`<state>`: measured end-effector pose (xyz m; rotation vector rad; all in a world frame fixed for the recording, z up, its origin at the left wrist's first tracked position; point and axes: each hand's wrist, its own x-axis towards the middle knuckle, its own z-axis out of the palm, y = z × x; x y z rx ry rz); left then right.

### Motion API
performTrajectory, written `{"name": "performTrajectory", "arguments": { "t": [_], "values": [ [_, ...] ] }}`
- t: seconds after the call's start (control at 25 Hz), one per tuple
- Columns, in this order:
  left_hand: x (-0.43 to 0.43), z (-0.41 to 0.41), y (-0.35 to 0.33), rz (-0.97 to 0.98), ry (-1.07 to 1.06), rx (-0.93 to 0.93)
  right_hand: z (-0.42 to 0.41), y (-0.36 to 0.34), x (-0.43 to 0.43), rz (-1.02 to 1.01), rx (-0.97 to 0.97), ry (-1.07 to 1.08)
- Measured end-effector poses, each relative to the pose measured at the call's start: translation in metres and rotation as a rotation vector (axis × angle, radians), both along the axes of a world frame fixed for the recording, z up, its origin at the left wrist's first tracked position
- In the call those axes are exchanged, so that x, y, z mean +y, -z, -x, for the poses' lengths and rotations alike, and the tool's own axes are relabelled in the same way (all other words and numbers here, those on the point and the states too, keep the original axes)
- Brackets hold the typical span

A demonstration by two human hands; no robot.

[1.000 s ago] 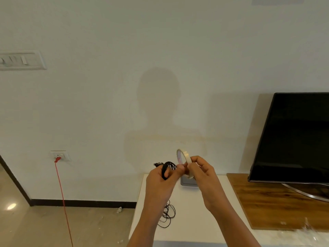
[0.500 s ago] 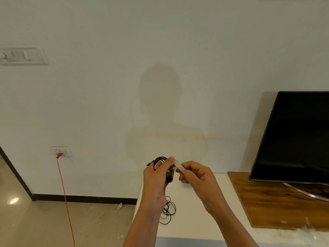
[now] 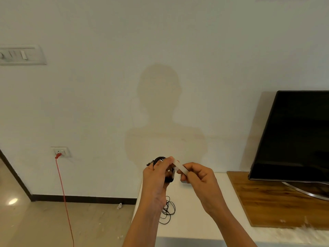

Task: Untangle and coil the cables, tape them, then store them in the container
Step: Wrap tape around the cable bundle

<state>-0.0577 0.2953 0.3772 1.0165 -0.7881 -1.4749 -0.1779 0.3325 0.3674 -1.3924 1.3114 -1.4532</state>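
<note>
Change: a second ago the tape roll stood up as a ring between the hands. Now no ring shows, and a pale tape strip (image 3: 179, 167) spans thumb to fingertips.
Left hand (image 3: 156, 177): fingers curled round the coiled black cable (image 3: 160, 159), held up over the white table (image 3: 195, 220); thumb on the strip's near end.
Right hand (image 3: 199, 177): fingers pinched on the strip's far end. Whether the roll sits behind them cannot be told.
Meaning: taping of this coil looks under way, the wrap not yet closed.
Loose cable (image 3: 168, 211): thin, unwound, on the table below the left wrist; might snag.
Container: perhaps the grey edge (image 3: 185, 182) under the right hand, mostly hidden.
Around: TV (image 3: 293, 136) on a wooden board (image 3: 276, 202) to the right; red cord (image 3: 64, 193) well apart on the left.
</note>
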Motion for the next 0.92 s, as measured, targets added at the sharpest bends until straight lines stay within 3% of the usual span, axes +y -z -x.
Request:
{"name": "performTrajectory", "arguments": {
  "t": [0.92],
  "values": [
    [-0.0037,0.0041,-0.0019,0.110,-0.075,-0.098,0.0023,-0.0052,-0.0031,-0.016,-0.186,-0.084]
  ]
}}
